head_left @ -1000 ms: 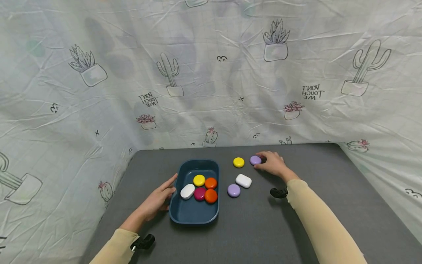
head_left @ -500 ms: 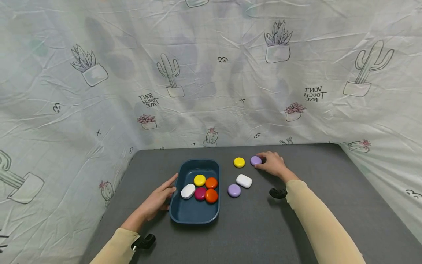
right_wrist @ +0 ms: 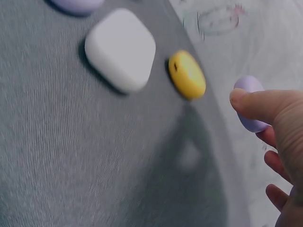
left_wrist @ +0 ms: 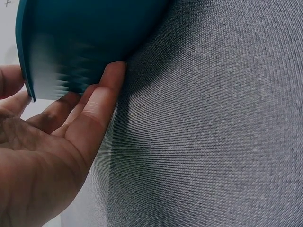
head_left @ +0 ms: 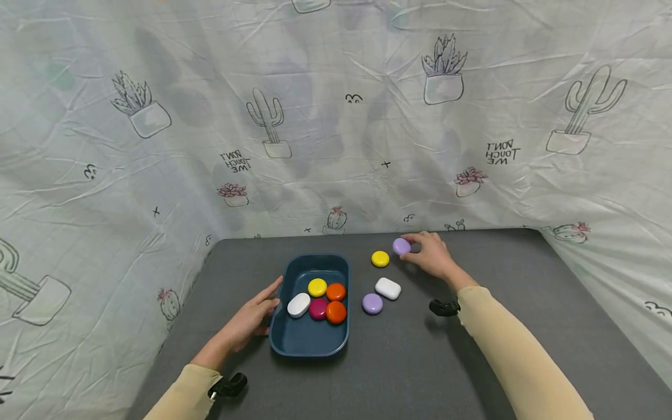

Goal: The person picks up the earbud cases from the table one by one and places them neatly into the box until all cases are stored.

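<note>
While the left hand point(head_left: 244, 322) touches the blue tray point(head_left: 310, 344): the right hand point(head_left: 434, 256) pinches a purple disc point(head_left: 401, 247) beyond and to the right of it;
Right-hand fingers: drawn in to the disc's width, the thumb across one face; the finger behind the disc is partly hidden; the others are loosely bent, apart from it;
Left-hand fingers: mostly straight and a little spread, laid against the tray's outer left wall and reaching its rim; touching rather than gripping;
Purple disc: raised clear of the bench point(head_left: 409, 367), near the far edge, just beyond and to the right of a yellow disc point(head_left: 380, 259);
Bench, right of the tray: that yellow disc, with a small dark mark visible in the right wrist view; a white block point(head_left: 388, 289) with rounded corners; a lilac disc point(head_left: 372, 304) just beside the block and nearest the tray;
Inside the tray: a lemon-coloured disc point(head_left: 317, 287) at the far side of a loose cluster; two orange discs point(head_left: 336, 312), one behind the other near the right wall; a magenta disc point(head_left: 318, 309) beside the nearer orange one; a white oval point(head_left: 298, 305) at the left;
Backdrop: a creased pale cloth point(head_left: 315, 116) printed with potted cacti and succulents.
</note>
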A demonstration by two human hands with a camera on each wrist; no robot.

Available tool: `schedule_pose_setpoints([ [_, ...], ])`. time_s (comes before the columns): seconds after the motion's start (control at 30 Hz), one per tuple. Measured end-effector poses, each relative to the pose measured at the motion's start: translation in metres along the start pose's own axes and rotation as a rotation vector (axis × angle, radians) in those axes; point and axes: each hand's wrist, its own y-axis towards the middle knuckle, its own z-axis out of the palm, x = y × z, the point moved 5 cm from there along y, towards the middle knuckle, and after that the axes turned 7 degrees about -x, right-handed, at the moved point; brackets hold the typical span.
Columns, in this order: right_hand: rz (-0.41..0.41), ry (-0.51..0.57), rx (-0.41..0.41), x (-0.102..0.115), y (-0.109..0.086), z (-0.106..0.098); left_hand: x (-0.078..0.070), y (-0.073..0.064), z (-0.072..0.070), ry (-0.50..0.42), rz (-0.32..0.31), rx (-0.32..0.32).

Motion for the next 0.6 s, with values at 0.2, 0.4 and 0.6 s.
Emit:
schedule_pose_setpoints([
  [0.2, -0.078, 0.069, 0.049, 0.033, -0.003, -0.002, 0.001, 0.002, 0.000, -0.006, -0.001, -0.005],
  [0.4, -0.176, 0.115, 0.080, 0.068, -0.009, -0.001, 0.001, 0.002, 0.000, -0.011, -0.014, -0.011],
  [0.6, -0.263, 0.132, 0.143, 0.106, -0.015, 0.005, 0.001, 0.001, 0.000, -0.003, -0.008, -0.012],
])
